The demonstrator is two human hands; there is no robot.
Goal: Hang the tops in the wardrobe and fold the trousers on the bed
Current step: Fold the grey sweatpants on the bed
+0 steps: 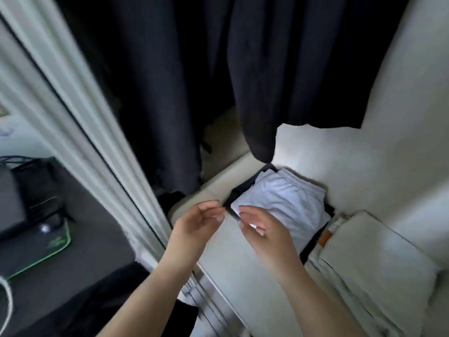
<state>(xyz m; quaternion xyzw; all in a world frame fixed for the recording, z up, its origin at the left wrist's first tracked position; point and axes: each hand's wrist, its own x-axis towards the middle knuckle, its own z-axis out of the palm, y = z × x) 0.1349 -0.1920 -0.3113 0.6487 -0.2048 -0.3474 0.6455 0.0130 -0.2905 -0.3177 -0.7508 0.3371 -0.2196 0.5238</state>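
Hands empty beside folded stack in wardrobe

Hands sit nearest the camera, both bare and raised side by side above a white shelf surface [230, 251]. Left hand [196, 222] has fingers loosely curved, thumb and fingertips near each other, holding nothing visible. Right hand [262, 227] is likewise relaxed and empty, fingers extended toward a pale lilac folded cotton garment [284, 203]. Right fingertips lie just beside the near corner of that garment; contact cannot be confirmed.

Pale garment rests on top of a folded black garment [313, 242], whose edges show at the left and right of the stack. To the right of the stack lies a white flat fabric bundle [371, 254] with a small orange tag [325, 237].

Beyond, dark navy hanging tops [303, 69] hang inside the wardrobe, one hem directly above the stack. White wardrobe door frame [80, 132] runs diagonally at left, with a dark desk mat edged in green light [60, 249] beyond it.
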